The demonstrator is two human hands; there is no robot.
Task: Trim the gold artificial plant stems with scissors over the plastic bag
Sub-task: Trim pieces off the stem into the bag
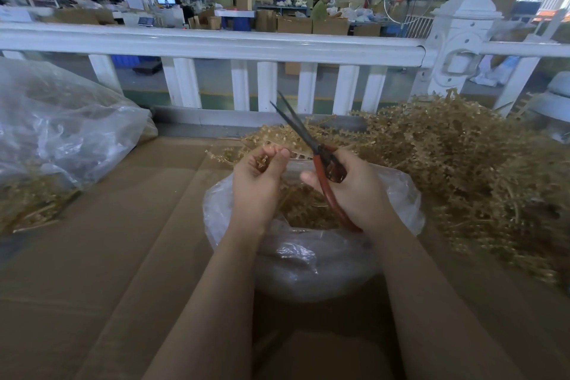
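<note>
You're at a cardboard-covered table point(108, 256) w/ a white railing point(216, 46) across the upper frame, warehouse floor beyond. Your left hand point(257, 179), center frame, has its fingers curled round a small gold stem point(262, 160). Your right hand point(354, 191) grips the red-handled scissors point(320, 170), blades slightly apart, pointing up-left. Both hands are over the open bag point(308, 256), center, w/ gold trimmings inside. Stem pile point(462, 163) fills the right side up to the frame edge. Second bag point(61, 133) sits at left. Bare cardboard lies between the bags.
</note>
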